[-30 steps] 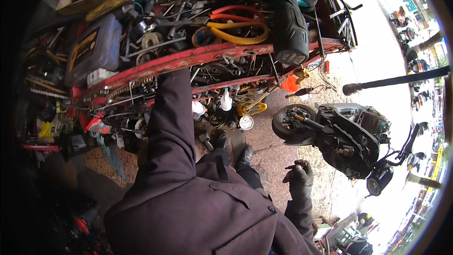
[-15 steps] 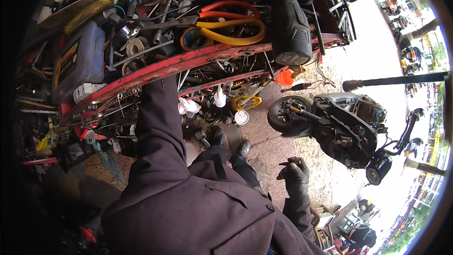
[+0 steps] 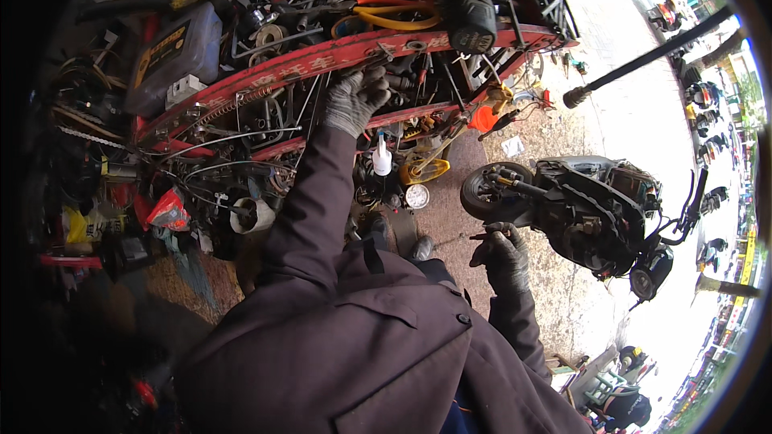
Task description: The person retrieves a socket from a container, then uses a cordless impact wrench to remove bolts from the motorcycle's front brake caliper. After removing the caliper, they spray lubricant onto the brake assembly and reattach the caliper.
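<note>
The gloved left hand, fingers half curled, hangs just below the front edge of the red bench, among the tools over its lower shelf; whether it grips anything cannot be told. The gloved right hand, well apart from that edge, pinches a thin dark piece, so one piece is already in hand, while the left's search seems unfinished. Beyond lie orange-handled pliers, a drill near the bench's front-right corner, and a stripped motorbike.
</note>
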`<act>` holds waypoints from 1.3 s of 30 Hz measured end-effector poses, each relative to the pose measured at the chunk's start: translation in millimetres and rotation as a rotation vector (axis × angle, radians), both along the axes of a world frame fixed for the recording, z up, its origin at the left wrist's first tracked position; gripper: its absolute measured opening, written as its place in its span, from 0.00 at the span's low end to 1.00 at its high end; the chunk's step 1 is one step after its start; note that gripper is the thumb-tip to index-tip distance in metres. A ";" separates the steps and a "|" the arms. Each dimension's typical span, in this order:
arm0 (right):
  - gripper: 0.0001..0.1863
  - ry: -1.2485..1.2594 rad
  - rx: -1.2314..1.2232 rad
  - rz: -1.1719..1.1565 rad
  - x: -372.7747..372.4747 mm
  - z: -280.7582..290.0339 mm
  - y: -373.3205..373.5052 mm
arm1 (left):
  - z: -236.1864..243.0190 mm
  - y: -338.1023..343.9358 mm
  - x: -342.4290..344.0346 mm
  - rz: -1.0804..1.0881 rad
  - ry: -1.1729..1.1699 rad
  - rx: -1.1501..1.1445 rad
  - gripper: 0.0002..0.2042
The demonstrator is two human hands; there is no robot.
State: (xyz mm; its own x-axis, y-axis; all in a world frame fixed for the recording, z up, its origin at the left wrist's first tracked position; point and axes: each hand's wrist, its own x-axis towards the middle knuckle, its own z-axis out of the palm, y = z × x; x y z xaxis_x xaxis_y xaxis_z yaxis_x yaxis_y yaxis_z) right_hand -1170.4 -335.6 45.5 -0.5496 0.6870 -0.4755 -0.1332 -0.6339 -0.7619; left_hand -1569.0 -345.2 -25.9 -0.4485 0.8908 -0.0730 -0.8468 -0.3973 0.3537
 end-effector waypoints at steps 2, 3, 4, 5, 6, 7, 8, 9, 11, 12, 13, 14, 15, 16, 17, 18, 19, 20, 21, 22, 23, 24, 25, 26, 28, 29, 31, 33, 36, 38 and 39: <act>0.10 0.036 0.020 0.004 2.7 5.5 -1.0 | 12.9 6.2 12.1 -0.093 -0.025 0.220 0.16; 0.10 -0.005 0.088 -0.013 3.1 6.4 -2.9 | 18.8 10.5 14.6 -0.092 -0.033 0.299 0.15; 0.10 -0.009 0.093 -0.015 6.5 8.5 -3.4 | 23.6 13.2 15.3 -0.055 0.009 0.288 0.14; 0.10 -0.002 0.095 -0.012 10.2 9.8 -4.7 | 26.5 13.9 16.4 -0.079 0.047 0.332 0.14; 0.11 0.000 0.100 -0.025 14.3 10.6 -6.4 | 27.5 12.9 17.8 -0.082 0.080 0.343 0.14; 0.11 0.014 0.106 -0.036 18.8 10.9 -8.1 | 27.2 12.4 19.1 -0.101 0.133 0.390 0.13; 0.11 0.031 0.112 -0.048 23.4 10.7 -9.8 | 24.9 10.0 22.6 -0.062 0.121 0.358 0.13; 0.11 0.017 0.090 -0.063 28.8 10.4 -12.2 | 20.8 2.8 28.2 -0.052 0.079 0.323 0.12; 0.11 0.003 0.052 -0.096 38.9 9.7 -14.7 | 12.8 -12.1 44.2 -0.086 0.046 0.302 0.12; 0.12 0.030 0.054 -0.081 44.0 9.7 -14.3 | 10.3 -20.1 53.7 -0.094 0.037 0.248 0.12; 0.12 0.030 0.044 -0.066 50.5 10.3 -14.7 | 8.7 -28.2 65.5 -0.101 0.049 0.212 0.12; 0.12 0.020 0.036 -0.059 56.0 10.5 -13.6 | 8.5 -35.3 78.7 -0.115 0.023 0.084 0.11; 0.12 -0.007 0.028 -0.077 62.9 11.5 -12.7 | 9.5 -39.5 94.5 -0.154 0.071 0.028 0.10; 0.12 0.006 0.038 -0.063 71.8 13.1 -11.8 | 11.8 -42.0 112.2 -0.138 0.192 -0.041 0.09; 0.12 -0.042 0.041 -0.048 80.9 13.1 -8.9 | 14.9 -45.2 133.2 -0.148 0.354 -0.045 0.08; 0.13 -0.073 0.084 -0.044 91.4 13.2 -6.7 | 19.2 -47.2 153.5 -0.196 0.383 -0.156 0.06; 0.13 -0.071 0.071 -0.079 103.7 13.5 -6.1 | 23.9 -47.9 175.5 -0.241 0.427 -0.266 0.05; 0.12 -0.066 0.095 -0.063 119.9 15.0 -4.1 | 27.9 -46.4 198.6 -0.302 0.470 -0.272 0.04; 0.11 0.057 0.056 -0.146 135.1 16.3 -5.6 | 31.7 -44.1 220.8 -0.338 0.515 -0.280 0.05; 0.11 0.035 0.066 -0.176 153.1 18.4 -4.3 | 33.5 -38.9 245.6 -0.394 0.466 -0.278 0.06; 0.10 0.034 0.051 -0.190 171.9 19.8 -3.2 | 34.3 -33.4 268.8 -0.437 0.392 -0.268 0.07; 0.11 0.028 0.092 -0.215 192.6 20.9 -3.7 | 35.9 -28.3 289.5 -0.464 0.457 -0.268 0.07; 0.11 0.018 0.109 -0.242 215.9 21.6 -4.4 | 35.4 -17.3 313.1 -0.498 0.492 -0.228 0.07; 0.11 -0.013 0.095 -0.261 238.2 19.8 -5.1 | 34.9 -9.8 335.4 -0.616 0.399 -0.184 0.07; 0.12 -0.014 0.137 -0.347 285.5 16.1 -10.0 | 30.6 11.1 389.0 -0.717 0.394 -0.128 0.06; 0.12 -0.041 0.140 -0.390 305.3 13.6 -13.6 | 29.0 16.9 415.2 -0.776 0.336 -0.083 0.07; 0.14 -0.042 0.129 -0.494 349.7 9.8 -25.9 | 27.2 39.4 473.6 -0.894 0.352 -0.085 0.07; 0.15 -0.029 0.119 -0.598 391.9 5.9 -39.6 | 27.8 54.0 532.8 -1.093 0.316 -0.112 0.08; 0.14 0.015 0.074 -0.776 451.9 0.6 -55.8 | 31.6 70.3 626.9 -1.434 0.335 -0.177 0.09; 0.14 0.060 0.115 -0.902 489.6 -4.1 -65.0 | 30.7 78.6 691.4 -1.655 0.365 -0.185 0.10; 0.14 0.063 0.119 -0.956 508.3 -6.3 -69.9 | 28.4 80.4 727.2 -1.725 0.444 -0.230 0.11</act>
